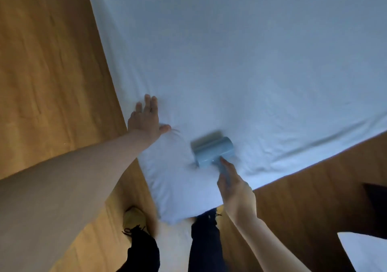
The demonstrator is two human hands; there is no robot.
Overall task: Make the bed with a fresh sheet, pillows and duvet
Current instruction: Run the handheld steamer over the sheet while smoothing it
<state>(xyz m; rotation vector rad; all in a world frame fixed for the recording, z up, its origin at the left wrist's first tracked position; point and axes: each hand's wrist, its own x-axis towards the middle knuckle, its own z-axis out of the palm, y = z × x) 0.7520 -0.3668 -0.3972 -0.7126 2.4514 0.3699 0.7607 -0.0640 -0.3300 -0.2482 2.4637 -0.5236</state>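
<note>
1. Two hands work at the near corner of the bed, which the white sheet [240, 62] covers up to its edges.
2. The left hand [145, 117] lies flat on the sheet just inside that corner, fingers straight and spread, holding nothing.
3. The right hand [234, 185] grips the handle of a blue lint roller [212, 152], whose blurred drum touches the sheet beside the left hand.
4. Below the corner, dark trouser legs [206, 242] stand on the wooden floor [48, 62].
</note>
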